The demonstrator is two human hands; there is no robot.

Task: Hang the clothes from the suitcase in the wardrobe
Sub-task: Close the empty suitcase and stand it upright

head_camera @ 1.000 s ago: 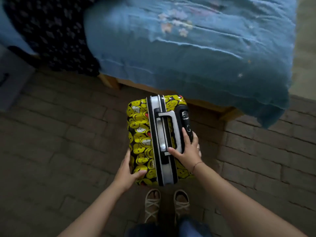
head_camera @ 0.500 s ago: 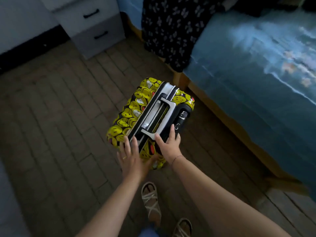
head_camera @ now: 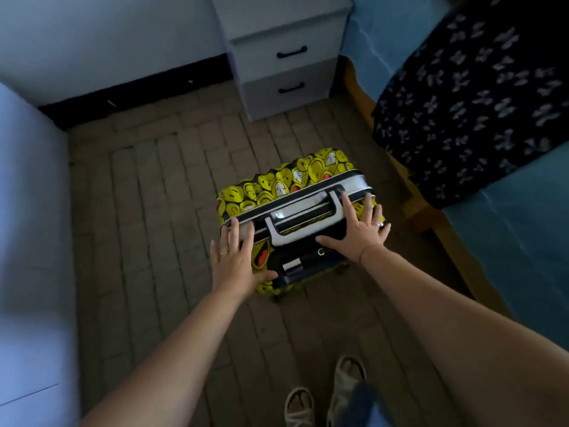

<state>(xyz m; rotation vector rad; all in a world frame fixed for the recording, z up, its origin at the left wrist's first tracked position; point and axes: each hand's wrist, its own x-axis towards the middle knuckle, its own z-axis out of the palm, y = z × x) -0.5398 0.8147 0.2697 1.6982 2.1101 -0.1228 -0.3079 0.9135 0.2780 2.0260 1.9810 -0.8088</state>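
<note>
A yellow suitcase (head_camera: 286,183) printed with smiley faces stands closed on the brick floor, its silver frame and carry handle (head_camera: 303,214) facing up. My left hand (head_camera: 235,261) lies flat on its left end, fingers spread. My right hand (head_camera: 358,226) presses flat on its right end, beside the handle, fingers also spread. Neither hand is closed around the handle. No clothes from inside the case are visible.
A white two-drawer nightstand (head_camera: 286,69) stands beyond the suitcase. A bed with a blue cover (head_camera: 517,235) runs along the right, a dark butterfly-print cloth (head_camera: 468,97) draped over it. A pale cabinet side (head_camera: 30,241) rises on the left. My sandalled feet (head_camera: 323,396) are below.
The suitcase has turned from lengthwise to crosswise in front of me as the view swung left. My hands have shifted to its two ends.
</note>
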